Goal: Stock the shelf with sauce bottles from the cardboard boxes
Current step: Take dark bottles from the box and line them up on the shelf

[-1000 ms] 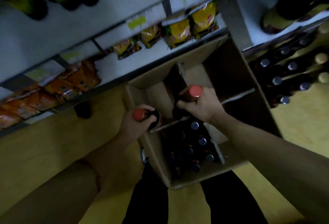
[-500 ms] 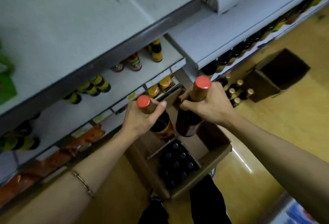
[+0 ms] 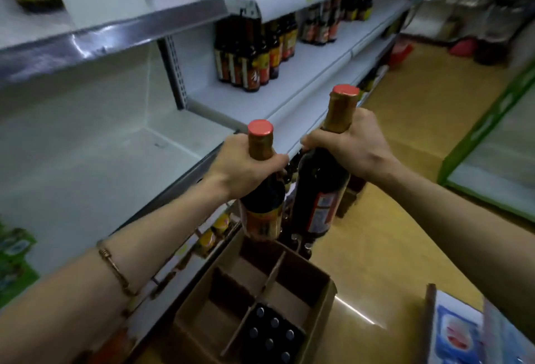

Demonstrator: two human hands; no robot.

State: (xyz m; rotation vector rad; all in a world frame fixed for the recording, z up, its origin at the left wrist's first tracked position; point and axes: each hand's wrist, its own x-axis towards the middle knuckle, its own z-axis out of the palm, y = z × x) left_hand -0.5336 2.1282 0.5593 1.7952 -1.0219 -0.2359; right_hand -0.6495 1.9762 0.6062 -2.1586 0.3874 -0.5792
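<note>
Each hand, left hand (image 3: pixel 246 165) and right hand (image 3: pixel 351 143), clenches one dark, red-capped bottle's neck; labels below the grips blur.

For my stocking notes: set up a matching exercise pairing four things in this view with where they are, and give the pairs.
Things:
1. Left-hand sauce bottle
2. Right-hand sauce bottle
3. Cardboard box
4. Bracelet

Places:
A. On the floor below the hands
B. Gripped by the neck in the right hand
C. Round the left forearm
D. Gripped by the neck in the left hand

Pairs: 1-D, 2-B, 3-A, 4-C
</note>
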